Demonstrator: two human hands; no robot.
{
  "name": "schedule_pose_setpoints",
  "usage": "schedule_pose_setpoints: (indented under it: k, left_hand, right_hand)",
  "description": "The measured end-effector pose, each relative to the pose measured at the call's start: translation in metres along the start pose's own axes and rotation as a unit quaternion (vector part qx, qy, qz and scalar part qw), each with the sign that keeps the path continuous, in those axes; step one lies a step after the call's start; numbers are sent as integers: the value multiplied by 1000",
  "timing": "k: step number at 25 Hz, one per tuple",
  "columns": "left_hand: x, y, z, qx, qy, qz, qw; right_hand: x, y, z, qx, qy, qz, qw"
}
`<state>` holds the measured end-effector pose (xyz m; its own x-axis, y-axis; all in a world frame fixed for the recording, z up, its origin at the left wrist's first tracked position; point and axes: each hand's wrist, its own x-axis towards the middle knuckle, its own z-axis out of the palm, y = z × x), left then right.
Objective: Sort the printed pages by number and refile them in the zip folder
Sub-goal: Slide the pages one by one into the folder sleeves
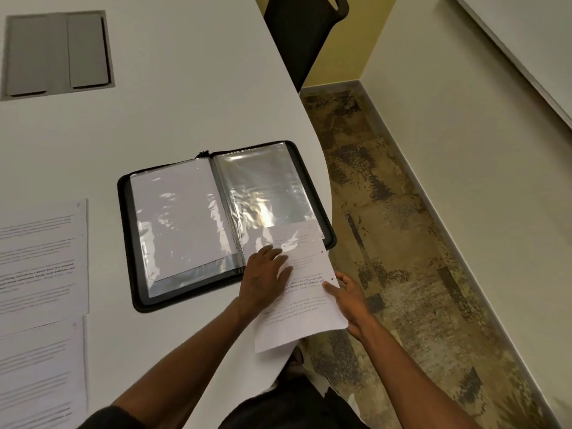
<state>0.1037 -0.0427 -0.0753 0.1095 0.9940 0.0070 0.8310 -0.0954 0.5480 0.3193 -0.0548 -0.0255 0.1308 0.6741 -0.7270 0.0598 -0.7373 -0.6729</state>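
A black zip folder (127, 212) lies open on the white table, with clear plastic sleeves on both sides. A blank-looking sheet (176, 218) fills the left sleeve. A printed page (305, 317) has its top end inside the bottom of the right sleeve (266, 187), and its lower end hangs past the table's edge. My left hand (263, 280) lies flat on the page near the sleeve's mouth. My right hand (348, 297) holds the page's right edge, thumb on top.
Two more printed pages (40, 255) (40, 373) lie on the table at the left. A grey recessed panel (55, 54) sits at the far left. A black chair (300, 35) stands beyond the table's curved edge (322, 156); patterned carpet and a wall are to the right.
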Motion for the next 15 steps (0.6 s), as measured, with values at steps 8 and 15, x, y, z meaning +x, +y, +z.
schedule_pose_setpoints:
  k: [8, 15]
  left_hand:
    - [-121, 5, -19, -157, -13, -358, 920]
    - [-129, 18, -14, -400, -41, -492, 772]
  right_hand:
    - [-8, 25, -7, -156, 9, -21, 988]
    - [15, 1, 1, -77, -24, 17, 997]
